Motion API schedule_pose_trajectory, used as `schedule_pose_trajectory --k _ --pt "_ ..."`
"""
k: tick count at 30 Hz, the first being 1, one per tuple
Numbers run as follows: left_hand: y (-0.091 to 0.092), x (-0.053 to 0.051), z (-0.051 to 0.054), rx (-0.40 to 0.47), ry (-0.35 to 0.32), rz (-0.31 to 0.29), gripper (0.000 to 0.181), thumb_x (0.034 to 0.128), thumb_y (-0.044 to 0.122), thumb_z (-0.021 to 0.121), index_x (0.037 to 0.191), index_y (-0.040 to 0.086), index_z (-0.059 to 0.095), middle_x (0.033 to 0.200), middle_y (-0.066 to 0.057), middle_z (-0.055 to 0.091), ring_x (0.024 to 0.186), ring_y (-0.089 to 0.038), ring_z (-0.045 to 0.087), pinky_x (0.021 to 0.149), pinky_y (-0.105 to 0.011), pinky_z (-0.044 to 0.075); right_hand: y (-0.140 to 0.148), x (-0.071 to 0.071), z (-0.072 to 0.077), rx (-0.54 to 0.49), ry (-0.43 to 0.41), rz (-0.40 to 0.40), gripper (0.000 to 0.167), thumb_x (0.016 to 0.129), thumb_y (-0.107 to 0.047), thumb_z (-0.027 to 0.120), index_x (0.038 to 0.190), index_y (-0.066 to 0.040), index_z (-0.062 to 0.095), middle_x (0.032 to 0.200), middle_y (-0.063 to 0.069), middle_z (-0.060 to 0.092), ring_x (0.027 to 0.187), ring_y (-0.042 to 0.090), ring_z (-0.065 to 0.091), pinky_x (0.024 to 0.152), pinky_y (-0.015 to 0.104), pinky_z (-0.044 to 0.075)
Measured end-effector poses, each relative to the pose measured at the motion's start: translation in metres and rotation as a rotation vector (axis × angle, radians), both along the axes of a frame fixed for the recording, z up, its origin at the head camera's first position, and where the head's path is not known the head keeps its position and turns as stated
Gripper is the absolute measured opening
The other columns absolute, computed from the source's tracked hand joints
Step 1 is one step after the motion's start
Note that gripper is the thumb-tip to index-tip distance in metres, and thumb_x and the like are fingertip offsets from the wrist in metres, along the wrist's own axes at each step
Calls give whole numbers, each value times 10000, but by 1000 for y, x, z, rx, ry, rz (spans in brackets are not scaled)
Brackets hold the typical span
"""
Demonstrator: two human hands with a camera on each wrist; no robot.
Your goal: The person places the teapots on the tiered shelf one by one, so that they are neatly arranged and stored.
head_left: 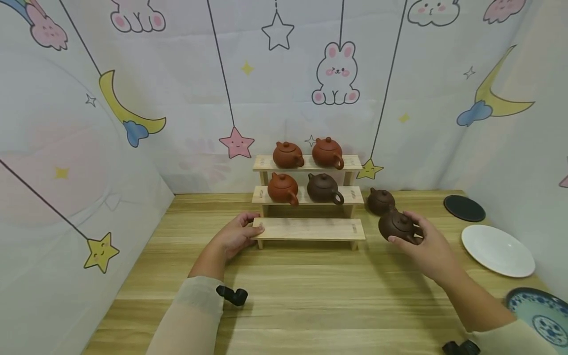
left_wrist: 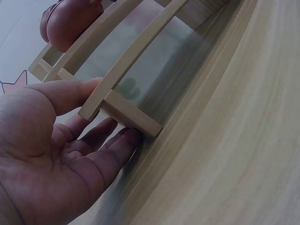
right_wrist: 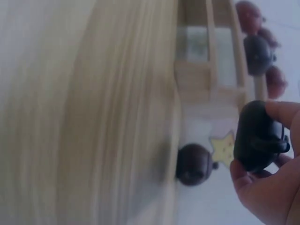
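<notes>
My right hand [head_left: 428,249] holds a dark brown teapot [head_left: 395,226] off the table, right of a three-tier wooden stand [head_left: 306,229]. In the right wrist view the fingers and thumb grip this teapot [right_wrist: 255,136] around its body. Another dark teapot [head_left: 380,201] sits on the table just behind it. My left hand [head_left: 237,236] grips the left end of the stand's lowest shelf, thumb on top and fingers beneath, as the left wrist view shows. Two reddish teapots [head_left: 287,155] stand on the top shelf. The middle shelf carries a reddish teapot [head_left: 282,189] and a dark one [head_left: 324,188].
To the right lie a black round coaster [head_left: 464,208], a white plate [head_left: 498,250] and a blue-patterned plate [head_left: 543,315], partly out of view. A white cloth [head_left: 284,88] printed with stars and rabbits hangs behind the wooden table [head_left: 310,301].
</notes>
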State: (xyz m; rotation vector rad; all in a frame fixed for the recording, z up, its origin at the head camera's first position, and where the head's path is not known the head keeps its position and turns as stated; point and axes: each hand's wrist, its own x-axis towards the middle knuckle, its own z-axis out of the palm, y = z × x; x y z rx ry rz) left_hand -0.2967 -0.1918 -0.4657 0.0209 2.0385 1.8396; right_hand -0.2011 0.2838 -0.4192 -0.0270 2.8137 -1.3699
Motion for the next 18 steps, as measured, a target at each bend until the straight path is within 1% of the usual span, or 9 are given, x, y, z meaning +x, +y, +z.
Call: schedule_pose_trajectory --k 2,4,8,12,15,18 --pt "0 0 0 4 -1 -1 586 1067 127 654 1579 46 381 1704 -148 319 1298 -246 569 1150 -504 464 -11 6 0 -35 3 24 990 978 -515 767 1714 -125 232 1672 308 368 1427 513 539 889 254 595" --pt "0 0 0 3 3 -3 582 1066 127 657 1573 42 385 1708 -154 309 1305 -255 566 1161 -526 460 -22 10 0 -59 6 45 962 975 -501 776 1707 -147 261 1672 289 378 1408 496 565 875 243 591" --pt "-1 1 -1 0 -3 -1 578 1066 123 656 1575 52 392 1723 -140 293 1328 -267 556 1189 -546 441 -49 18 0 -114 18 87 895 956 -446 817 1671 -184 347 1652 239 424 1384 489 594 931 330 603" --pt "-1 0 -2 0 -5 2 579 1071 127 647 1584 57 388 1717 -135 302 1330 -265 559 1194 -544 437 -77 20 0 -144 40 138 846 931 -413 851 1630 -204 423 1651 180 454 1380 471 603 1020 432 579" --pt "-1 0 -2 6 -2 4 581 1071 131 647 1585 54 387 1702 -144 319 1321 -262 568 1185 -538 445 -97 19 0 -161 49 175 823 913 -403 871 1604 -218 464 1640 140 485 1361 430 626 1044 466 562" --pt "0 0 -1 5 -1 3 583 1071 138 653 1583 53 389 1699 -145 322 1315 -256 571 1171 -522 459 -117 15 0 -167 52 198 811 887 -403 894 1576 -241 499 1593 96 545 1345 356 643 1059 468 545"
